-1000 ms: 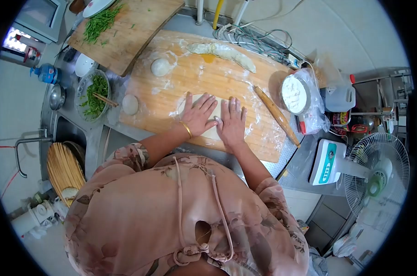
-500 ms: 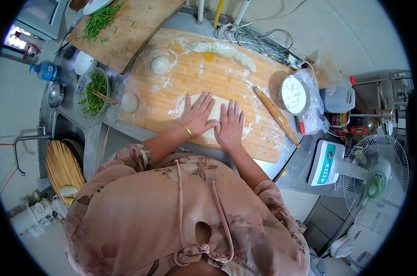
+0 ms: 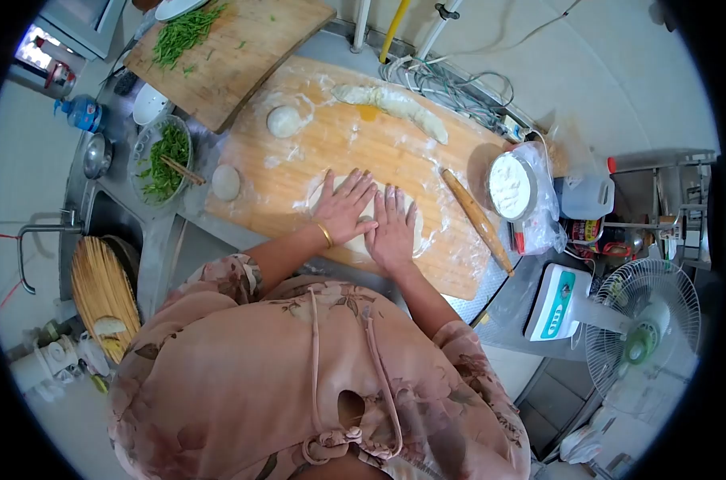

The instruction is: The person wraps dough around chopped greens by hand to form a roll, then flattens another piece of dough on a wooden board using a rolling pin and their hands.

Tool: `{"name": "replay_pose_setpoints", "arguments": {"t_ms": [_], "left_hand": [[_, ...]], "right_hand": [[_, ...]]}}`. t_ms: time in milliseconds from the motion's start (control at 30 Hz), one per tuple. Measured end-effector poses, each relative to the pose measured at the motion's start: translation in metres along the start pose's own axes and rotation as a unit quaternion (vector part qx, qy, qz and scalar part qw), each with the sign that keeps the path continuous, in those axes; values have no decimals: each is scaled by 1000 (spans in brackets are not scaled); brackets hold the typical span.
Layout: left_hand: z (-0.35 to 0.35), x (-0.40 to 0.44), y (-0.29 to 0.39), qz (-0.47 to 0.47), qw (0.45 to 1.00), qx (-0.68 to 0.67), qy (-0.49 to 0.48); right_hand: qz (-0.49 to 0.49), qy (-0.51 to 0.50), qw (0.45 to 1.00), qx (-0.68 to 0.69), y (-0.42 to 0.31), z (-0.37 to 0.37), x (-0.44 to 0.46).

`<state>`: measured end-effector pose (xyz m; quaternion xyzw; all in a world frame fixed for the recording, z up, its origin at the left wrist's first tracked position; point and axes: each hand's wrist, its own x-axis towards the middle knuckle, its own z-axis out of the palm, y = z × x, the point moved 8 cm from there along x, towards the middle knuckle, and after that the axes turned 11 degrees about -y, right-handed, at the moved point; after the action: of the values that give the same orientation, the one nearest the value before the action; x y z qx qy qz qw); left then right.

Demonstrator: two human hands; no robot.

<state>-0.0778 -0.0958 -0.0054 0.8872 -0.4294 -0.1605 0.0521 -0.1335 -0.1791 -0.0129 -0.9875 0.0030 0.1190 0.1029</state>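
Note:
My left hand (image 3: 345, 210) lies flat with its fingers spread on a flat round of white dough (image 3: 368, 213). Beside it my right hand (image 3: 392, 230) rests on the same dough, fingers stretched out, the two thumbs close together. Both palms cover much of the round, which sits near the front of a floured wooden board (image 3: 259, 196). To the right lies a rolling pin (image 3: 476, 220). Two small dough pieces, one at the upper left (image 3: 284, 122) and one at the left edge (image 3: 226, 182), and a long floury dough roll (image 3: 391, 106) are also on the board.
A bowl of flour (image 3: 512, 185) stands right of the board, near a scale (image 3: 559, 302) and a fan (image 3: 643, 324). At the left are a bowl of greens with chopsticks (image 3: 164, 160), a sink (image 3: 113, 220) and a second board (image 3: 219, 60) holding chopped greens.
The view has shifted slightly. My right hand has moved a little left over the dough, closer to my left hand. Both hands stay flat on the round.

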Motion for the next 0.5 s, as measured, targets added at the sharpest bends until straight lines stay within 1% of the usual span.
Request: {"name": "replay_pose_setpoints", "arguments": {"t_ms": [67, 167, 233, 367, 500], "left_hand": [[2, -4, 0, -6, 1000, 10, 5], [10, -20, 1, 9, 1000, -13, 3], [11, -30, 3, 22, 999, -19, 19], [6, -27, 4, 24, 999, -23, 22], [6, -24, 1, 21, 999, -18, 36]], "right_hand": [[-4, 10, 1000, 6, -1, 1, -1], [-15, -5, 1000, 25, -5, 0, -12], [-27, -2, 999, 34, -7, 2, -18], [-46, 9, 998, 33, -10, 2, -16], [-18, -14, 1000, 17, -8, 2, -14]]}}
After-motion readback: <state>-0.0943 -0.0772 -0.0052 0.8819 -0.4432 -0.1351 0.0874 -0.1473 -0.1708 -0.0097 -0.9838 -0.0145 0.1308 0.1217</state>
